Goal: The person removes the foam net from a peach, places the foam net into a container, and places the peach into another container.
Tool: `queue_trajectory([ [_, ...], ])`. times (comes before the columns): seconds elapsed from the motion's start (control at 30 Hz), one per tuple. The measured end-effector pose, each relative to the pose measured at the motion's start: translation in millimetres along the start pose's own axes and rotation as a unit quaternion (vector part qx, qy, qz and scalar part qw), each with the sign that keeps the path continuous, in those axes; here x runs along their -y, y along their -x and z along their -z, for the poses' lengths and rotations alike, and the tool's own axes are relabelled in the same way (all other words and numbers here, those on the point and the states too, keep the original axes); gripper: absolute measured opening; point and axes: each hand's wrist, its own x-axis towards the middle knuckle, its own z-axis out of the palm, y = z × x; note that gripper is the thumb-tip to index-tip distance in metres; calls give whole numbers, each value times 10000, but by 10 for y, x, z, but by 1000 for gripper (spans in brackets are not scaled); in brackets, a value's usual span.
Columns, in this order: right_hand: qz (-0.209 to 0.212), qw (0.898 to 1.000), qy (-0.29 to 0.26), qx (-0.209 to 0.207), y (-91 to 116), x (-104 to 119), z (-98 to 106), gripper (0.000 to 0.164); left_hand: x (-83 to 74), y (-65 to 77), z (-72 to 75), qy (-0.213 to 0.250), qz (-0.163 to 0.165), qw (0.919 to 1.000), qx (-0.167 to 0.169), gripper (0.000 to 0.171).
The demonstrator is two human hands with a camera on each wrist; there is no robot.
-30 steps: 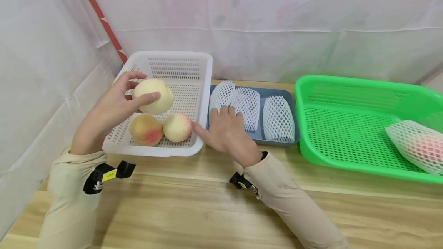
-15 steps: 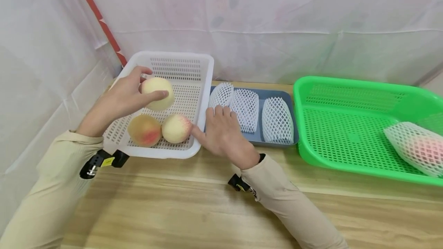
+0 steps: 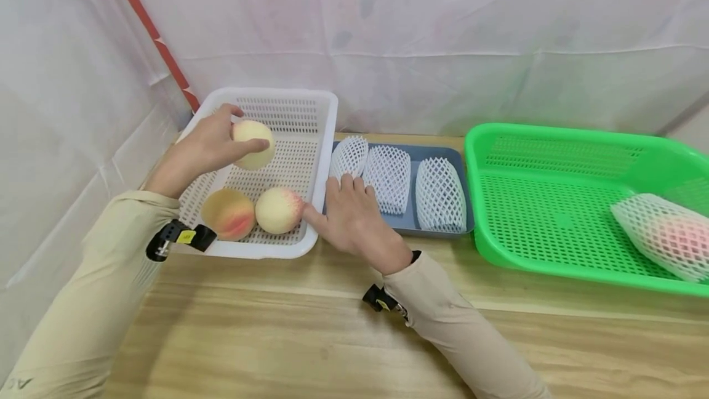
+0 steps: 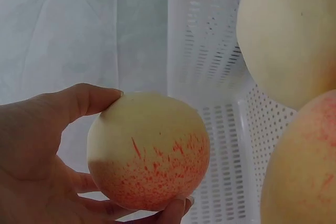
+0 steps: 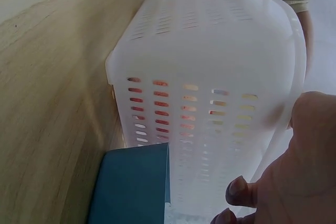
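Three bare peaches showed in or over the white basket [image 3: 260,251] near the worktop [image 3: 354,325]'s back left corner. Left hand [image 3: 202,149] pinched the held peach [image 3: 255,146] between thumb and fingers, toward the basket's back left corner; couldn't tell if it touched bottom. Blushed peach [image 3: 228,214] and pale peach [image 3: 279,210] lay side by side along the front edge. Right hand [image 3: 354,220] was spread, thumb at the basket's right rim, fingers over the blue tray [image 3: 408,223]'s left end; fingertip contact unclear. Foam nets [image 3: 386,178], three, lay in the tray. Netted peach [image 3: 672,233] sat at the green basket [image 3: 587,274]'s right end.
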Motion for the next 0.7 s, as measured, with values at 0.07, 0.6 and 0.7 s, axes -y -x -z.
queue_trajectory([
  [0.07, -15, 10000, 19, 27, -7, 2, -7, 55, 29, -53, 0, -68, 65, 9999, 106, 87],
  [0.6, -99, 9993, -348, 131, -12, 25, -35, 56, 349, -352, -188, -735, 237, 9966, 290, 82],
  [0.7, -95, 9992, -367, 122, -2, 25, -28, 55, 407, -374, -222, -899, 261, 9935, 646, 76],
])
